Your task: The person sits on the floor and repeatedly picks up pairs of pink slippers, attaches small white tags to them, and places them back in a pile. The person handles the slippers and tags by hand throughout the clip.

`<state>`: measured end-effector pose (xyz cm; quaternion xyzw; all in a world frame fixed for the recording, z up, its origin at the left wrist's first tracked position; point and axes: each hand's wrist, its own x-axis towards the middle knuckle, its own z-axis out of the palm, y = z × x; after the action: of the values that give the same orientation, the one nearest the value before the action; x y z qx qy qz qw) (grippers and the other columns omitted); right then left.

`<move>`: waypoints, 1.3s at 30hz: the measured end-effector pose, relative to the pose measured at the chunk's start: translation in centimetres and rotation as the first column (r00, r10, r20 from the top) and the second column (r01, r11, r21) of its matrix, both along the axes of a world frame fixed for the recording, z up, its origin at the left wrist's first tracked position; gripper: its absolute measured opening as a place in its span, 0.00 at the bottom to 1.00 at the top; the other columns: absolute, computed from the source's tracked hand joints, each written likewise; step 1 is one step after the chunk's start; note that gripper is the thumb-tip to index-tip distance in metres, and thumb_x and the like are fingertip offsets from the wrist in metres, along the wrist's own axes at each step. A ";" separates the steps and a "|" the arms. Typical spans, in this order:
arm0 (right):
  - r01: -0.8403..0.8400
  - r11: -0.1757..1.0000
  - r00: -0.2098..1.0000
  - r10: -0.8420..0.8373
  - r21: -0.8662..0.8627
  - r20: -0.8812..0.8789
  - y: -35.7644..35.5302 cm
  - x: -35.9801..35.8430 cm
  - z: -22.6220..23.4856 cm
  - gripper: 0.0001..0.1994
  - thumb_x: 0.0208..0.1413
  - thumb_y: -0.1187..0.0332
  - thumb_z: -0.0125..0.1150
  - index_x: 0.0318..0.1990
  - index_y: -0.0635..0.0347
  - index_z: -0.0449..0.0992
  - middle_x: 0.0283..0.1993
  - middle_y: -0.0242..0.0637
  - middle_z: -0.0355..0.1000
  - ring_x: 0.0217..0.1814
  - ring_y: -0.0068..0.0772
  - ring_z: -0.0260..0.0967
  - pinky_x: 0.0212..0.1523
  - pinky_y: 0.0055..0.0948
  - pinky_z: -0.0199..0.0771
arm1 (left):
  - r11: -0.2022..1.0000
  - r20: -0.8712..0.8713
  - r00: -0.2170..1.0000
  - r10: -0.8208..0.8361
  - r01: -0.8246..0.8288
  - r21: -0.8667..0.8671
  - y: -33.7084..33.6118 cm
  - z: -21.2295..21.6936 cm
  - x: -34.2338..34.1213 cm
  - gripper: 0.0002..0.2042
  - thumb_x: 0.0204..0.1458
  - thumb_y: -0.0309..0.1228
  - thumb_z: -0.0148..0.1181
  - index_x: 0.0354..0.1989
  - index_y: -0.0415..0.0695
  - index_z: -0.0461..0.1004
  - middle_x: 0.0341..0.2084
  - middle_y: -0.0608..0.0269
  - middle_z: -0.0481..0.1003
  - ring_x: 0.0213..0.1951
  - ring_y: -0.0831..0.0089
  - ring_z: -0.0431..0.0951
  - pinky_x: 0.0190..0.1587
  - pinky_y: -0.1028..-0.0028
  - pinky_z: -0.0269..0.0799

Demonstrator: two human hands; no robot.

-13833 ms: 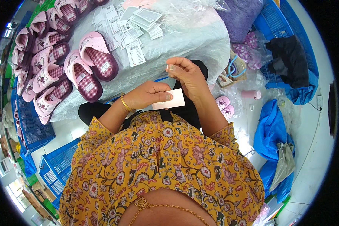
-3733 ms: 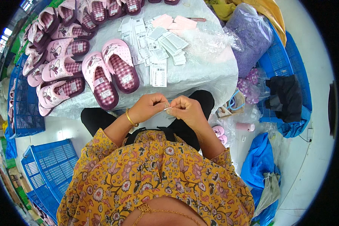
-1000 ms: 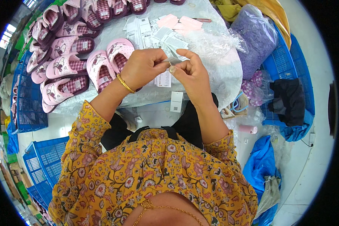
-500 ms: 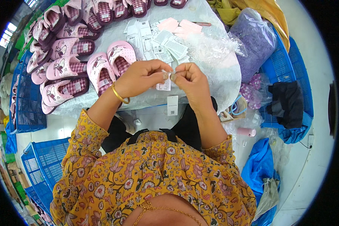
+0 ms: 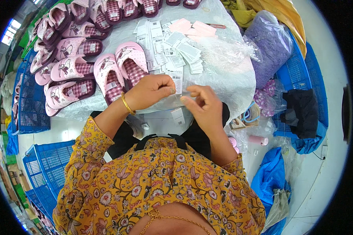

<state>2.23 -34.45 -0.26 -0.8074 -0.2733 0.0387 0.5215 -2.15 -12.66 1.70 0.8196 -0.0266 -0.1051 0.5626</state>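
Note:
A small white hang tag (image 5: 178,116) dangles on a thin, pale string below my hands, past the table's near edge. My left hand (image 5: 152,92) is closed, thumb and forefinger pinching the string. Across a narrow gap, my right hand (image 5: 206,105) has its fingers curled and its thumb at the other part of the string, which is barely visible. Left of my hands, a pair of pink slippers with dark checked insoles, one slipper (image 5: 131,58) beside the other (image 5: 108,76), rests on the table. Beyond my fingers lie loose printed tags (image 5: 176,74).
More pink slippers (image 5: 72,94) crowd the table's left side. Pink cards (image 5: 204,28) and clear plastic film (image 5: 223,55) lie farther back on the covered table (image 5: 239,94). Blue crates (image 5: 51,164) stand at left and right. A purple bag (image 5: 270,47) sits at the right.
My hands have moved slightly apart and a little nearer my body. The tag hanging below them has tilted. The whole view has shifted slightly.

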 end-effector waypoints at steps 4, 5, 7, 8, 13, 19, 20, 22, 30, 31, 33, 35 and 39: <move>-0.113 0.977 0.958 0.155 0.178 -0.241 0.5 -0.1 -0.6 0.11 0.53 0.71 0.68 0.42 0.61 0.76 0.34 0.29 0.75 0.28 0.12 0.65 0.27 0.18 0.66 | 0.983 0.224 0.974 -0.014 -0.028 0.181 -1.8 -0.5 -0.5 0.07 0.55 0.32 0.58 0.33 0.40 0.73 0.24 0.59 0.72 0.27 0.66 0.72 0.32 0.69 0.68; -0.104 0.972 0.933 0.170 0.212 -0.318 0.5 0.1 -0.9 0.10 0.54 0.72 0.68 0.42 0.61 0.76 0.34 0.29 0.75 0.28 0.12 0.65 0.28 0.17 0.67 | 0.974 0.256 0.967 -0.012 -0.046 0.220 -1.9 -0.4 -0.4 0.08 0.55 0.32 0.58 0.32 0.40 0.73 0.24 0.57 0.72 0.27 0.63 0.73 0.32 0.68 0.68; -0.078 0.958 0.864 0.203 0.275 -0.462 0.6 0.4 -2.0 0.09 0.55 0.74 0.67 0.42 0.62 0.75 0.34 0.29 0.75 0.29 0.12 0.65 0.30 0.16 0.67 | 0.974 0.250 0.968 -0.037 -0.021 0.224 -1.9 -0.5 -0.1 0.06 0.56 0.29 0.58 0.35 0.40 0.74 0.25 0.60 0.71 0.28 0.71 0.71 0.33 0.72 0.68; -0.079 0.948 0.844 0.228 0.308 -0.485 0.6 0.6 -2.4 0.09 0.55 0.74 0.66 0.42 0.62 0.75 0.34 0.29 0.75 0.30 0.12 0.65 0.31 0.16 0.67 | 0.974 0.263 0.964 -0.044 -0.018 0.228 -1.9 -0.8 0.0 0.06 0.56 0.29 0.58 0.36 0.40 0.74 0.25 0.60 0.71 0.28 0.71 0.71 0.33 0.73 0.68; -0.023 0.946 0.830 0.198 0.322 -0.522 0.4 1.1 -3.9 0.07 0.56 0.74 0.64 0.42 0.64 0.76 0.33 0.26 0.73 0.32 0.11 0.65 0.33 0.15 0.66 | 0.893 0.388 0.908 0.157 -0.298 0.338 -0.2 -1.5 3.6 0.12 0.55 0.32 0.60 0.45 0.40 0.75 0.30 0.58 0.72 0.31 0.69 0.74 0.37 0.72 0.71; -0.062 0.932 0.821 0.250 0.356 -0.512 0.2 1.6 -4.6 0.07 0.57 0.74 0.63 0.42 0.64 0.76 0.33 0.23 0.72 0.33 0.11 0.64 0.34 0.15 0.64 | 0.539 0.331 0.936 0.122 -0.343 0.769 3.8 -4.1 10.9 0.17 0.50 0.36 0.62 0.48 0.45 0.76 0.43 0.54 0.71 0.43 0.57 0.77 0.45 0.64 0.74; -0.050 0.932 0.817 0.245 0.359 -0.522 0.0 1.6 -4.6 0.07 0.57 0.74 0.63 0.42 0.64 0.76 0.33 0.23 0.72 0.33 0.11 0.64 0.34 0.15 0.64 | 0.518 0.262 0.955 0.136 -0.295 0.803 3.7 -4.0 11.6 0.17 0.49 0.36 0.63 0.48 0.45 0.76 0.45 0.53 0.71 0.44 0.56 0.77 0.46 0.63 0.74; -0.029 0.931 0.807 0.237 0.365 -0.541 -0.3 1.6 -4.5 0.07 0.58 0.74 0.63 0.42 0.64 0.76 0.34 0.23 0.72 0.34 0.11 0.64 0.35 0.15 0.64 | 0.501 0.171 0.972 0.158 -0.229 0.835 3.7 -3.5 12.5 0.18 0.47 0.38 0.64 0.47 0.46 0.77 0.46 0.53 0.70 0.45 0.55 0.77 0.48 0.62 0.73; -0.007 0.918 0.799 0.244 0.397 -0.550 -0.5 1.4 -4.7 0.05 0.58 0.74 0.62 0.41 0.63 0.76 0.34 0.23 0.71 0.34 0.11 0.63 0.35 0.15 0.64 | 0.591 0.046 0.993 0.112 -0.104 0.800 6.4 -4.4 15.1 0.22 0.40 0.43 0.69 0.43 0.48 0.76 0.47 0.53 0.70 0.45 0.58 0.76 0.49 0.64 0.73; -0.006 0.916 0.796 0.247 0.401 -0.552 -0.6 1.3 -4.5 0.05 0.58 0.74 0.62 0.41 0.63 0.76 0.34 0.23 0.71 0.33 0.11 0.63 0.35 0.15 0.64 | 0.592 0.029 0.993 0.113 -0.091 0.801 6.5 -4.4 15.2 0.22 0.40 0.43 0.70 0.43 0.48 0.75 0.47 0.53 0.69 0.45 0.58 0.76 0.49 0.65 0.73; 0.000 0.929 0.801 0.222 0.371 -0.556 -0.7 1.2 -4.6 0.05 0.58 0.74 0.62 0.41 0.63 0.76 0.33 0.23 0.71 0.33 0.11 0.63 0.35 0.15 0.64 | 0.596 -0.007 0.993 0.118 -0.065 0.800 6.5 -4.0 15.1 0.23 0.39 0.43 0.70 0.43 0.47 0.75 0.47 0.53 0.69 0.45 0.59 0.76 0.49 0.65 0.73; 0.003 0.934 0.802 0.210 0.356 -0.559 -0.8 1.1 -4.7 0.06 0.58 0.73 0.62 0.41 0.63 0.76 0.33 0.22 0.71 0.34 0.11 0.63 0.35 0.15 0.64 | 0.605 -0.024 0.993 0.116 -0.051 0.794 6.9 -4.2 15.5 0.21 0.39 0.43 0.70 0.40 0.46 0.75 0.43 0.54 0.71 0.43 0.60 0.76 0.46 0.65 0.73; 0.006 0.934 0.816 0.202 0.358 -0.542 -0.8 0.9 -4.6 0.06 0.58 0.72 0.62 0.40 0.63 0.76 0.33 0.23 0.71 0.34 0.11 0.63 0.35 0.15 0.64 | 0.686 0.007 0.996 0.091 -0.068 0.724 7.7 -3.6 14.8 0.17 0.42 0.40 0.70 0.34 0.43 0.75 0.31 0.58 0.75 0.34 0.63 0.76 0.39 0.66 0.72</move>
<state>3.15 -35.27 -4.85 -0.6393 -0.1491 0.2572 0.7092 12.65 -4.97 -1.91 0.9736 0.0606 -0.0945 0.1988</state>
